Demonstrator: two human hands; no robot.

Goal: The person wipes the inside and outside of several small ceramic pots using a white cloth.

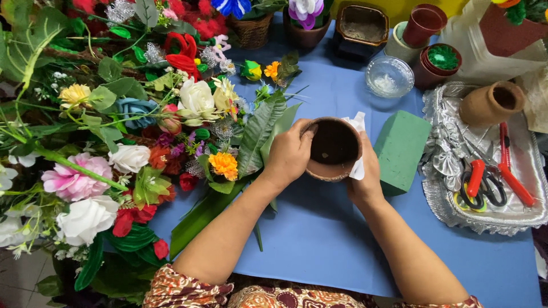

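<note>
Here we hold a round brown clay pot (334,148) between both hands above the blue worktop (319,239): our left hand (290,154) is curled around its near-left rim with the thumb over the edge, and our right hand (365,174) is closed against its right side, pressing a white tissue (358,145) to the wall. Inside, the pot looks dark and bare apart from a few specks, so we judge that nothing has been planted or arranged in it and the flowers remain unused. Just beside the pot on the right lies a green foam block (401,149), uncut. To the left a heap of artificial flowers (142,125) and long leaves spreads out. Farther right, a foil tray (439,188) carries red-handled scissors (476,182) and a small clay jug (491,104). Beyond, a clear glass bowl (389,77) holds something white, and stacked maroon pots (436,60) stand near it.
</note>
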